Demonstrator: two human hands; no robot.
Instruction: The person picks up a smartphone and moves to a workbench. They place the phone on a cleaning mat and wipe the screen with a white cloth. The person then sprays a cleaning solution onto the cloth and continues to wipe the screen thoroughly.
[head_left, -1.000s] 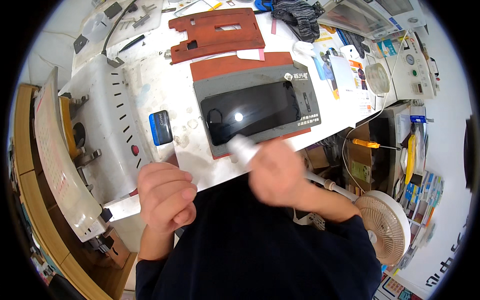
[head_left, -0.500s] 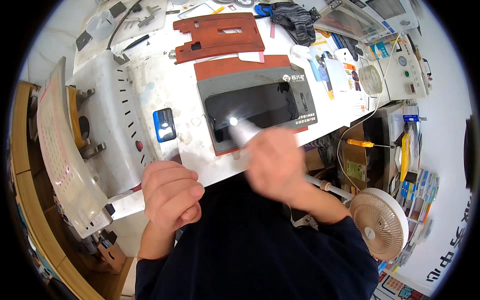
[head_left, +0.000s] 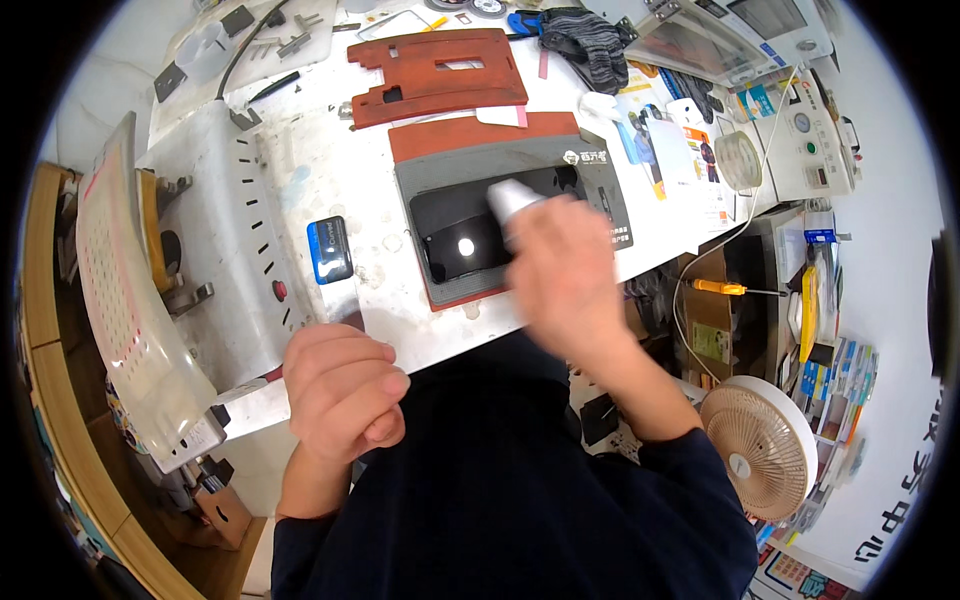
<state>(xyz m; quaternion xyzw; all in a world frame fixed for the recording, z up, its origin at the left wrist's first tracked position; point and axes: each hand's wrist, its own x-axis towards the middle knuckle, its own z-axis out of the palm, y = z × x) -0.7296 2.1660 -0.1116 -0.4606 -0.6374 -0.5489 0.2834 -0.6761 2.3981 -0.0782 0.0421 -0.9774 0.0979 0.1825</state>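
A black phone screen (head_left: 470,232) lies face up in the grey top of a red-edged work mat (head_left: 408,178), with a bright light spot mirrored in its glass. My right hand (head_left: 568,270), a little blurred, grips a folded white wipe (head_left: 513,197), which is at the middle of the screen. Whether the wipe is paper or cloth I cannot tell. My left hand (head_left: 345,385) is curled into a loose fist at the table's front edge, and nothing shows in it. Just beyond that fist sits a small blue and black box (head_left: 329,250).
A red slotted plate (head_left: 435,75) lies behind the mat. At the left stands a grey metal machine (head_left: 215,230) with a raised translucent cover (head_left: 125,290). Dark gloves (head_left: 585,48), papers and a tape roll (head_left: 738,160) are at the back right. A fan (head_left: 758,445) stands by my right elbow.
My right hand has moved the white wipe up and to the right over the phone screen, uncovering its lower left part. My left hand stays in place.
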